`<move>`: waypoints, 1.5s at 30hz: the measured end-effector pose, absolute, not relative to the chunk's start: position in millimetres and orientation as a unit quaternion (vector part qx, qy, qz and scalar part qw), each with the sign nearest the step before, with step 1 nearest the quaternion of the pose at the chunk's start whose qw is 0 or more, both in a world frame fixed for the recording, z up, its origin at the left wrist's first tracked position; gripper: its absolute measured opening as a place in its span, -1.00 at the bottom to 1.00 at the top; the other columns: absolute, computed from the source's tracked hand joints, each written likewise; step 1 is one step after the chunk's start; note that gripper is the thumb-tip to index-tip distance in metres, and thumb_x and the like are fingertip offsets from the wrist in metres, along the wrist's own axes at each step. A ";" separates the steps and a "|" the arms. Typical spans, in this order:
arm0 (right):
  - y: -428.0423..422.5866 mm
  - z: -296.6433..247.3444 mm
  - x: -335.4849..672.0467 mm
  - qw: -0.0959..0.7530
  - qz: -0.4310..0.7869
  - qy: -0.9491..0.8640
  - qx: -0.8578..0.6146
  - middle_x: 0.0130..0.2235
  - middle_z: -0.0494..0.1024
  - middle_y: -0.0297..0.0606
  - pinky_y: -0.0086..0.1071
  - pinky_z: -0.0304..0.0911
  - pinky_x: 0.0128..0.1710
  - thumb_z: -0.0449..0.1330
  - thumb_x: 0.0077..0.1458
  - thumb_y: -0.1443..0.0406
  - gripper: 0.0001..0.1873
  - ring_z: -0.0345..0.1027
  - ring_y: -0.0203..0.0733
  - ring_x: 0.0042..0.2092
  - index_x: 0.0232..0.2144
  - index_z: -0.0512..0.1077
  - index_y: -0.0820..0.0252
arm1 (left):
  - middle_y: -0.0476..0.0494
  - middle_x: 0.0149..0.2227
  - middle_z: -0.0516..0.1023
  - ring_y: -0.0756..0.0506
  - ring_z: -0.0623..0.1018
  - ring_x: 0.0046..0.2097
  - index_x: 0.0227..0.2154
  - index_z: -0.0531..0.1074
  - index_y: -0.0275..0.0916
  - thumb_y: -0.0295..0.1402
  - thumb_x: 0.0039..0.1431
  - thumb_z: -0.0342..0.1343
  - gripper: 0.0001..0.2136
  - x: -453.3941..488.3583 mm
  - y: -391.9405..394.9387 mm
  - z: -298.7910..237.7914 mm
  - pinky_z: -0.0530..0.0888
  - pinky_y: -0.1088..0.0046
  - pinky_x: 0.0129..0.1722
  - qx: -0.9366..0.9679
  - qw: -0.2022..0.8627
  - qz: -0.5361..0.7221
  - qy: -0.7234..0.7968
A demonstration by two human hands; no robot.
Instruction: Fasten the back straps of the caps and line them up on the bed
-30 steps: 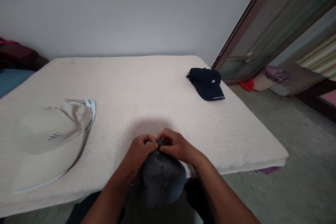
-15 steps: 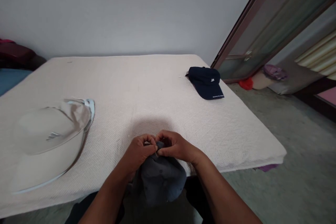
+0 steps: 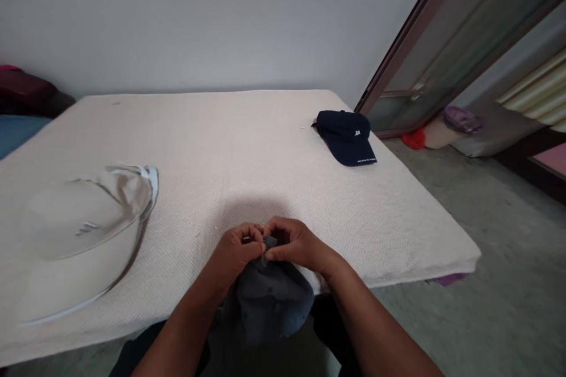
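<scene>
A dark grey cap (image 3: 274,300) hangs at the bed's near edge, between my forearms. My left hand (image 3: 241,250) pinches a strap at the cap's upper edge with thumb and forefinger. From the other side my right hand (image 3: 294,242) grips the same strap, its fingertips meeting those of the left. A small end of the strap (image 3: 270,241) shows between the two hands; the exact fastening is hidden by my fingers. Farther back on the right lies a navy cap (image 3: 345,132) with white lettering. Close on the left rests a beige cap (image 3: 88,230), apart from my hands.
The caps lie on a bed with a pale textured cover (image 3: 212,141), backed by a wall (image 3: 198,17). Dark red and blue items sit at far left. A sliding door (image 3: 411,65) and a bin with a purple liner (image 3: 462,121) stand at right.
Almost nothing differs: both hands keep their pinch on the grey cap's strap, with a slight shift of the fingers. The whole view has moved very slightly.
</scene>
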State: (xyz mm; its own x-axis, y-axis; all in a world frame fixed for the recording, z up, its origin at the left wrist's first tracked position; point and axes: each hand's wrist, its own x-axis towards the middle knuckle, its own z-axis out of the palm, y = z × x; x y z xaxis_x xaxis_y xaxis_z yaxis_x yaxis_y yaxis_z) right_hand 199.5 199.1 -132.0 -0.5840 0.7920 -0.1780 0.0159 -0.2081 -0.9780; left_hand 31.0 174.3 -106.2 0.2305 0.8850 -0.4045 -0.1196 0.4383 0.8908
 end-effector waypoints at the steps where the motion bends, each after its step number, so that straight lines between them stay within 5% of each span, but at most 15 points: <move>1: 199.0 -131.6 199.6 0.284 0.690 -0.561 -0.359 -0.46 0.32 -0.43 -0.44 0.11 -0.39 0.35 -0.21 0.31 -0.71 0.17 -0.33 -0.41 -0.40 0.35 0.17 | 0.00 -0.36 0.43 0.03 0.39 -0.41 -0.63 0.31 -0.25 -0.46 -0.20 0.14 -0.91 31.6 174.0 -106.2 0.31 0.52 -0.43 0.371 0.692 0.374 0.493; 30: 191.9 -133.1 189.2 0.348 0.659 -0.570 -0.346 -0.44 0.32 -0.42 -0.46 0.08 -0.43 0.34 -0.17 0.33 -0.77 0.16 -0.34 -0.39 -0.44 0.36 0.18 | 0.03 -0.49 0.36 0.06 0.33 -0.50 -0.64 0.26 -0.26 -0.53 -0.18 0.09 -0.89 27.9 173.6 -108.3 0.25 0.53 -0.50 0.319 0.738 0.378 0.459; 45: 192.5 -127.4 188.0 0.368 0.609 -0.600 -0.367 -0.46 0.31 -0.44 -0.44 0.07 -0.40 0.33 -0.16 0.36 -0.79 0.13 -0.35 -0.40 -0.45 0.36 0.21 | -0.08 -0.23 0.38 -0.06 0.41 -0.17 -0.62 0.29 -0.24 -0.52 -0.17 0.08 -0.91 24.4 177.5 -107.2 0.31 0.44 -0.19 0.494 0.567 0.388 0.533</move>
State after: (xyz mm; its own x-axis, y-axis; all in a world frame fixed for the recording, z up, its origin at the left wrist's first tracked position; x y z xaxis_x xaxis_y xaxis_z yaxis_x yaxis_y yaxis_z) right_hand 188.0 192.5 -127.4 -0.4600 0.8879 -0.0054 -0.0077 -0.0101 -0.9999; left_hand 24.4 177.5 -107.2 0.1306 0.9663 -0.2217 0.0875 0.2115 0.9734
